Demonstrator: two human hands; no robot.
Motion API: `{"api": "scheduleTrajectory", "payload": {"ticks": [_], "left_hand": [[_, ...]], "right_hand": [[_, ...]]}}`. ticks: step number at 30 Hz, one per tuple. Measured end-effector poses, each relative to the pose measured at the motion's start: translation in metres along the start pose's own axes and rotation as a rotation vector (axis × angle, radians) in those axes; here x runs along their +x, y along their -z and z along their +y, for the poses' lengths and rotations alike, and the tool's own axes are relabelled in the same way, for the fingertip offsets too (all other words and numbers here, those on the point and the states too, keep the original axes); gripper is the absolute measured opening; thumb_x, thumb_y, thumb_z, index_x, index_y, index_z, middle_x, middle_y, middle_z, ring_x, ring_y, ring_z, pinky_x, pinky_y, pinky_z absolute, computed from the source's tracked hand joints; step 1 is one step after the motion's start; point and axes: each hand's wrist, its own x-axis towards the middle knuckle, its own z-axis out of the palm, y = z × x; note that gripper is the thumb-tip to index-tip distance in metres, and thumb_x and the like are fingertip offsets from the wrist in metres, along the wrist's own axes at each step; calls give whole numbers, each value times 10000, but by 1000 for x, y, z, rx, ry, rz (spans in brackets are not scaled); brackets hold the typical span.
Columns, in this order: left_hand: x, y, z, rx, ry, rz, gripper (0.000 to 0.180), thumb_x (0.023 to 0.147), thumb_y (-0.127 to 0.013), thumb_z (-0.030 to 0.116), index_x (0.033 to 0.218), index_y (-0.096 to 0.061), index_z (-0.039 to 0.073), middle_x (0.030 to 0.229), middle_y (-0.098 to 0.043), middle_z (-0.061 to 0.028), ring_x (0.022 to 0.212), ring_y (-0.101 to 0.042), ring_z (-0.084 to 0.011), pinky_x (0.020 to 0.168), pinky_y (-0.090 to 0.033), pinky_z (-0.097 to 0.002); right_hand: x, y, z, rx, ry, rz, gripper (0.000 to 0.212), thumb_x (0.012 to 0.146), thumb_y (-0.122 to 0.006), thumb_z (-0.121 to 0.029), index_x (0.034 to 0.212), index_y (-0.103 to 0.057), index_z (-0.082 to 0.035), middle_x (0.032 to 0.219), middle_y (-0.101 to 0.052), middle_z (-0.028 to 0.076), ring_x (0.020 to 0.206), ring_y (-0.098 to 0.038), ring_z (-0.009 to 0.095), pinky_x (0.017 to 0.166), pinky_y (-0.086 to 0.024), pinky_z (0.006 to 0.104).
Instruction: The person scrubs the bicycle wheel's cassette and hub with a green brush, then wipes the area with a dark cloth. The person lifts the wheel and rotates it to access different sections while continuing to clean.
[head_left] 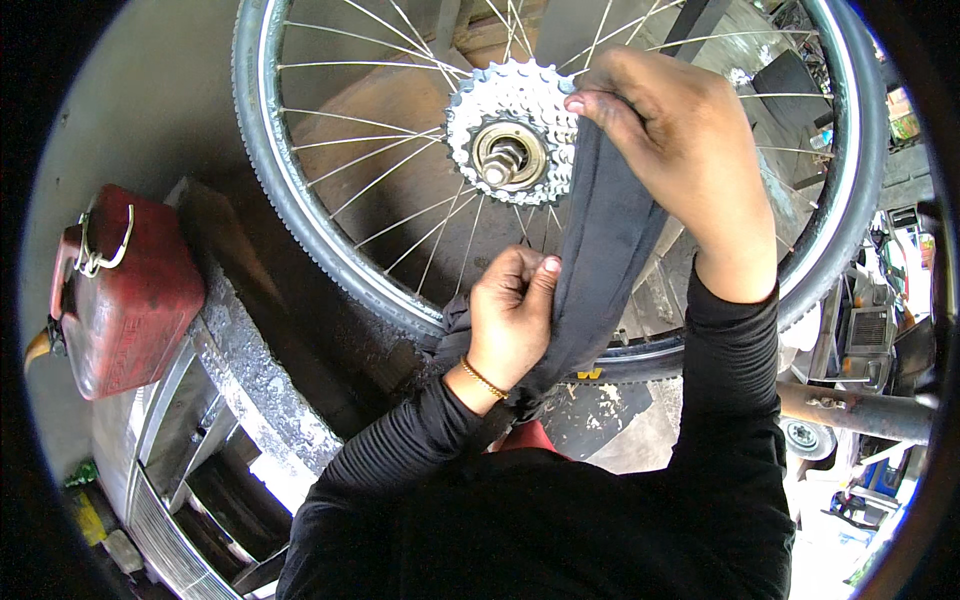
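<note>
A spoked bicycle wheel with a dark tyre stands in front of me, its toothed sprocket cluster facing up. A dark grey cloth is stretched between my hands. My right hand pinches the cloth's upper end against the right edge of the sprockets. My left hand grips the lower part of the cloth in a fist, near the wheel's rim. I wear black long sleeves and a thin gold bracelet on the left wrist.
A red metal canister with a wire handle sits at the left on a grimy bench. A metal pipe and cluttered tools and parts lie at the right edge. Slatted metal shelving runs below the bench.
</note>
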Motion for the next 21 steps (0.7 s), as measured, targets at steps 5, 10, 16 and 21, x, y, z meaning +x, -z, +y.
{"api": "scheduleTrajectory", "payload": {"ticks": [5,10,16,21], "left_hand": [[-2,-4,3,16,9,13,154,889,-601,71,770,-524,13,611,-466,16,586,-389,-47,526,-360,-211],[-2,-3,-8,-41,-8,34,154,897,-594,80,778,-522,13,611,-453,31,585,-376,-41,523,-349,-204],[1,-1,-1,-113,29,48,167,904,-587,84,770,-512,18,617,-428,42,589,-353,-29,518,-323,-193],[6,3,-2,-142,23,47,176,907,-583,94,767,-512,15,631,-449,30,602,-371,-39,536,-345,-204]], "right_hand": [[3,1,1,-14,44,-11,162,785,-677,-168,812,-586,-37,694,-593,102,610,-579,275,535,-427,338],[14,5,-8,-6,78,-57,178,786,-669,-183,809,-564,-41,674,-561,116,613,-561,298,543,-417,358],[37,2,-10,-55,128,-126,180,770,-636,-122,833,-488,-41,651,-534,138,622,-566,338,542,-429,396],[33,0,-2,-23,107,-80,213,768,-652,-160,809,-485,-34,643,-543,147,628,-568,343,540,-435,398]]}}
